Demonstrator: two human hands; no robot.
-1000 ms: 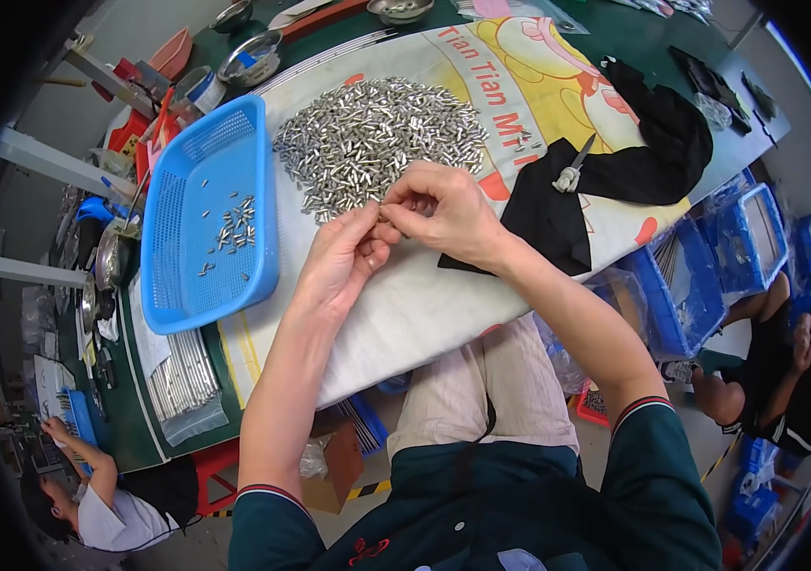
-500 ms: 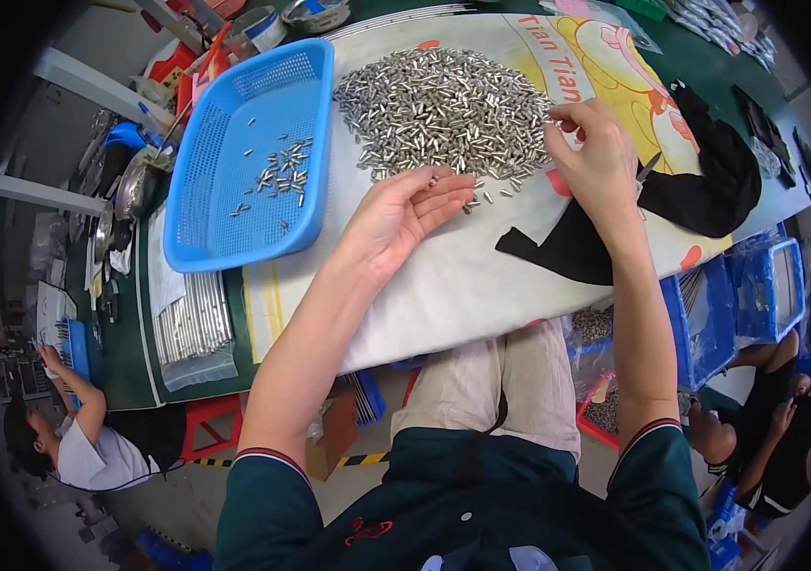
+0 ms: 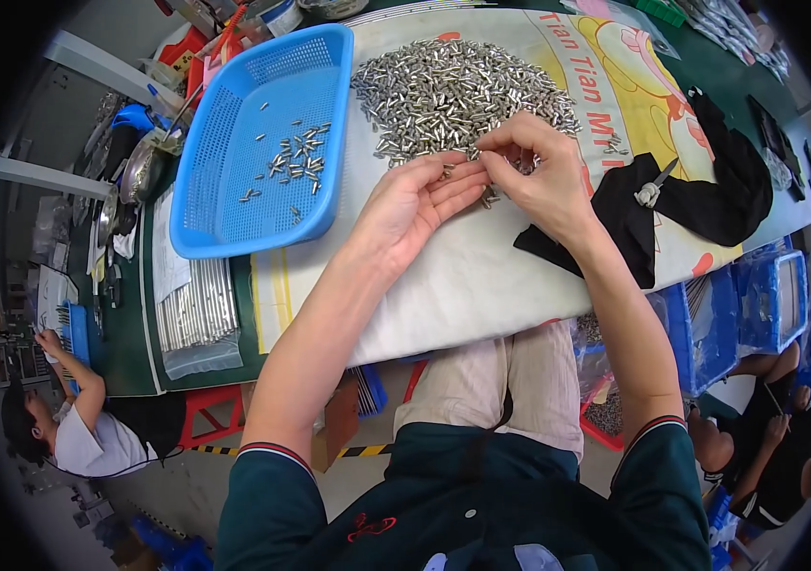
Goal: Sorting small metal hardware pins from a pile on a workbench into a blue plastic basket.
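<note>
My left hand (image 3: 417, 202) is turned palm up at the near edge of a heap of small silvery metal pins (image 3: 453, 90). A few pins lie on its half-curled fingers, below the thumb. Bent over those fingertips, my right hand (image 3: 540, 176) has thumb and forefinger pinched together, apparently on one pin; its fingers partly hide it. A few loose pins sit on the cloth just under the hands. Left of the heap stands a blue perforated plastic basket (image 3: 337, 181) with a small scatter of pins inside.
A patterned cloth (image 3: 424, 295) covers the green table (image 3: 263, 366). Black fabric (image 3: 629, 205) lies at the right, with a small pointed blade (image 3: 657, 181) on it. Bagged metal rods (image 3: 198, 309) lie below the basket. Blue bins (image 3: 705, 333) stand low at the right; other people sit on both sides.
My right hand has moved left and slightly down, from the heap's right edge to my left fingertips. My left hand remains palm up. The view has shifted slightly.
</note>
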